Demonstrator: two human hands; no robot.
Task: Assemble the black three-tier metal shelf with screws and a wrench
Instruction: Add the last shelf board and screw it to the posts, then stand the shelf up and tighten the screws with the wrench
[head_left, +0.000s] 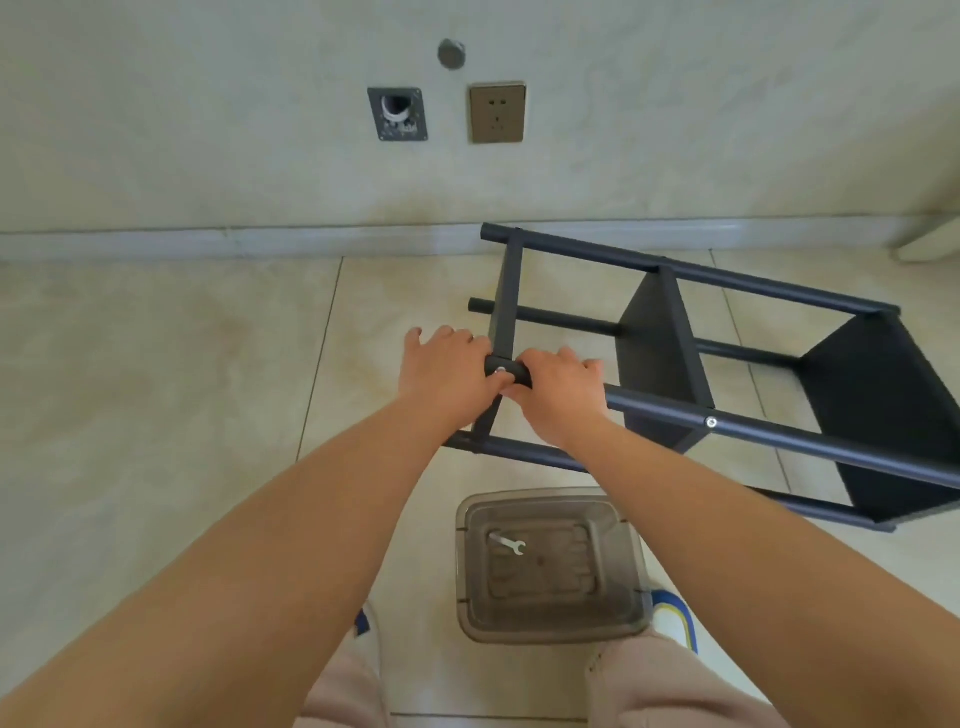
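Sideways on the tiled floor (156, 364) lies the black shelf (660, 358), long axis running left to lower right; both hands meet at its near-left post end. Left hand (447, 374) pinches a silver screw (500, 370) there; right hand (558, 389) curls round the post; a wrench (511, 544) rests in the grey bin (631, 571).

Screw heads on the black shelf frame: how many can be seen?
2. One screw head is on the tube end between the two hands; another screw head is on the near upper tube, at the middle tier. Others may be hidden by hands or tubes.

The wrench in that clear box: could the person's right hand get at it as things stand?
Probably yes. The wrench lies uncovered in the open box below the right hand, though that hand is busy on the shelf.
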